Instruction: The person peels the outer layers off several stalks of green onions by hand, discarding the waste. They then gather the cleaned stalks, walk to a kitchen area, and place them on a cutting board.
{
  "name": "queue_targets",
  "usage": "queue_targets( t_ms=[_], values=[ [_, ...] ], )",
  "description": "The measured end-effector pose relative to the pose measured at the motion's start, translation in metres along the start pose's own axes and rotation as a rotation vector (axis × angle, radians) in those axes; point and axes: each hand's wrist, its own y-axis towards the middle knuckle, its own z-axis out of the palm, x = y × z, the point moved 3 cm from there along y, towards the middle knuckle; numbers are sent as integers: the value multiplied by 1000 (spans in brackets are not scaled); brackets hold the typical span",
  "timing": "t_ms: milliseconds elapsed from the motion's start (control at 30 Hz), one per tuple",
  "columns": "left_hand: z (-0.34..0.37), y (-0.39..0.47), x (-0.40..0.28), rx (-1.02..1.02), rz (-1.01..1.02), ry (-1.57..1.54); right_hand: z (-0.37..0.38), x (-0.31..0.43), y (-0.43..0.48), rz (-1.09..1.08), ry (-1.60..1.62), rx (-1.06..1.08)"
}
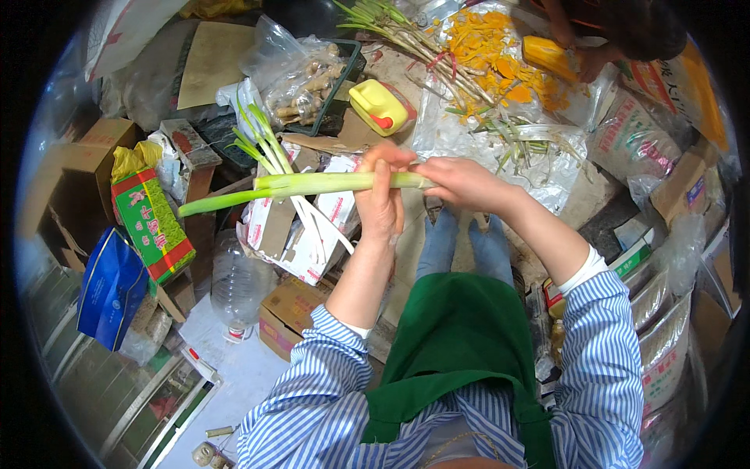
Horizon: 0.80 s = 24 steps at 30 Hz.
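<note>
A thick celery-like green stalk, perhaps a large scallion (316,184), lies across both my hands, its green tip pointing left. My left hand (381,196) is wrapped around it near its right end. The fingers of my right hand (460,182) pinch its pale cut end. Below the stalk, several thin peeled scallions (319,225) rest on a flattened white and brown carton (275,231). Beyond my hands, a bundle of unpeeled scallions (410,44) tied with red string lies on the floor, with stripped scallion leaves (527,143) on a plastic sheet.
A yellow jug (378,105) stands beside a dark crate (340,88) of bagged ginger-like roots (307,88). Orange peelings (483,44) lie near a co-worker's hands (592,61) and a pumpkin piece (548,57). Boxes and a clear plastic bottle (237,281) are at left, sacks (636,138) at right.
</note>
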Motion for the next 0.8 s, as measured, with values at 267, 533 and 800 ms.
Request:
queue_targets(
  t_ms=[267, 533, 800],
  values=[
    [-14, 24, 3, -204, -21, -266, -2, -5, 13, -109, -456, -270],
    [-55, 37, -45, -317, 178, -246, -13, -76, -38, 99, -486, -94],
    [-146, 50, -91, -398, 173, -326, -23, -143, -212, 642, -654, -18]
  ],
)
